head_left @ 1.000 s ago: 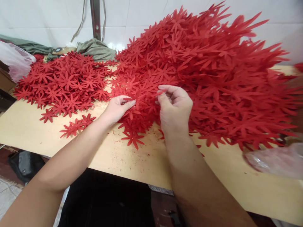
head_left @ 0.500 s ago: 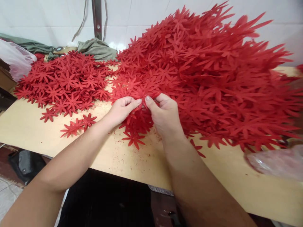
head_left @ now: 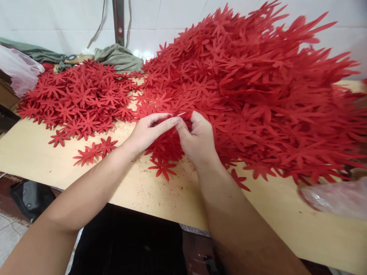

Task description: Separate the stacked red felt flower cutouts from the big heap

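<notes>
The wooden surface (head_left: 37, 152) is carrying heaped red flower cutouts (head_left: 258, 95). Near its front edge, the left hand (head_left: 149, 131) and right hand (head_left: 197, 139) are both pinching one cutout (head_left: 183, 114) together.

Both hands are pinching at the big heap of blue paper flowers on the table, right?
Not quite: the flowers are red, not blue. The head view shows the left hand and the right hand meeting fingertip to fingertip at the near edge of the big heap of red flowers on the table.
</notes>
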Demonstrator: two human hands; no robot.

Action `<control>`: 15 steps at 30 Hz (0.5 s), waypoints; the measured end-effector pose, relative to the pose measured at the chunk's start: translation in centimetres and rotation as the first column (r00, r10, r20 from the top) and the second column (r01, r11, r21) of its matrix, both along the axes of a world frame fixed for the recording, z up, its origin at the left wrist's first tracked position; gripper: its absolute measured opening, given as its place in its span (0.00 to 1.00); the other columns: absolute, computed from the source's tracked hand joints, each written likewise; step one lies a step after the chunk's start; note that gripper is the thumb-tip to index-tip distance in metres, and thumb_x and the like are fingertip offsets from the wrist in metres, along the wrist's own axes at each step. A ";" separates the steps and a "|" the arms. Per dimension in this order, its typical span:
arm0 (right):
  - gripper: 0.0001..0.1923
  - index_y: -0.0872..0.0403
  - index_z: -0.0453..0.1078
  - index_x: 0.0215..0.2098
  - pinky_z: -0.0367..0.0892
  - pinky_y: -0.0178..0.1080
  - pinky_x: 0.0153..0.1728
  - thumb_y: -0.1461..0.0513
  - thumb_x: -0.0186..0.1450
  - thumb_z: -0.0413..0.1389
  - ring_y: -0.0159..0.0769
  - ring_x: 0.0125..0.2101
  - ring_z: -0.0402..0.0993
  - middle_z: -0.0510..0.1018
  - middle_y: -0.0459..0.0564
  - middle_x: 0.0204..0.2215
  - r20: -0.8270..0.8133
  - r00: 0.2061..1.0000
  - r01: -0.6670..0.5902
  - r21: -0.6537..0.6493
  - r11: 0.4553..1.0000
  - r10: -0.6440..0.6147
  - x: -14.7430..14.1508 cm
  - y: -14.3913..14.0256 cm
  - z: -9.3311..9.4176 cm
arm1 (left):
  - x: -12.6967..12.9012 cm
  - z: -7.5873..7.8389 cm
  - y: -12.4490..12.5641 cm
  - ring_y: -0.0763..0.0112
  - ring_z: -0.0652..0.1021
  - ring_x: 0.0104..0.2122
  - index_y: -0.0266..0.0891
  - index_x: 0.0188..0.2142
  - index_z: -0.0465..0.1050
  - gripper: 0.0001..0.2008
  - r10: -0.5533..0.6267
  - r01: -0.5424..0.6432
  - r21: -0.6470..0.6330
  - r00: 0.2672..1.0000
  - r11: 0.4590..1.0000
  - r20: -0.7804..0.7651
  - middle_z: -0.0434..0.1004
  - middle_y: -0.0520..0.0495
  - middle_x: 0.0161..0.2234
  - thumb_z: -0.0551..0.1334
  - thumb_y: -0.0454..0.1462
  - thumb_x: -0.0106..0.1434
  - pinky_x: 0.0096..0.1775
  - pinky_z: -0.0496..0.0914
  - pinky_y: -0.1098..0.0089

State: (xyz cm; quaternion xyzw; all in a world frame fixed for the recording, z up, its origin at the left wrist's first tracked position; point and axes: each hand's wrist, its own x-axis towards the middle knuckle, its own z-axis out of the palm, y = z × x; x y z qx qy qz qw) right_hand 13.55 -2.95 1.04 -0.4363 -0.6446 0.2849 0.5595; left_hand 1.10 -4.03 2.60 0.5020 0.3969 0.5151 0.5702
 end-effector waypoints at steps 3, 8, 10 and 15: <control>0.08 0.51 0.65 0.29 0.68 0.40 0.37 0.55 0.60 0.53 0.34 0.31 0.70 0.74 0.46 0.28 -0.020 0.999 -0.035 0.013 0.999 0.036 -0.1 0.1 -0.3 | 0.0 -0.4 0.3 0.78 0.73 0.30 0.35 0.30 0.73 0.09 0.034 -0.035 -0.009 0.999 0.999 -0.004 0.74 0.53 0.27 0.66 0.39 0.52 0.39 0.65 0.74; 0.10 0.51 0.65 0.30 0.68 0.41 0.37 0.54 0.62 0.51 0.33 0.30 0.69 0.73 0.46 0.27 0.041 0.997 -0.072 -0.021 0.997 0.072 -0.2 -0.1 -0.5 | -0.2 -0.9 1.0 0.78 0.72 0.28 0.35 0.24 0.72 0.06 0.177 -0.170 0.090 0.981 0.981 -0.077 0.73 0.53 0.24 0.64 0.35 0.53 0.39 0.66 0.73; 0.09 0.51 0.65 0.30 0.67 0.40 0.37 0.54 0.62 0.52 0.32 0.30 0.69 0.72 0.46 0.27 0.067 0.998 -0.001 -0.004 1.000 0.002 -0.2 -0.2 -0.4 | -0.4 -1.0 1.2 0.78 0.71 0.27 0.35 0.23 0.71 0.06 0.231 -0.222 0.107 0.970 0.969 -0.081 0.72 0.54 0.23 0.64 0.35 0.53 0.37 0.65 0.74; 0.10 0.51 0.68 0.30 0.67 0.43 0.42 0.53 0.61 0.54 0.35 0.34 0.70 0.72 0.49 0.31 0.040 0.988 0.149 0.040 0.988 -0.151 0.4 0.1 -0.1 | -0.4 -0.5 1.1 0.82 0.67 0.21 0.36 0.22 0.68 0.09 0.265 -0.264 0.026 0.961 0.964 -0.075 0.68 0.56 0.18 0.66 0.37 0.51 0.29 0.63 0.76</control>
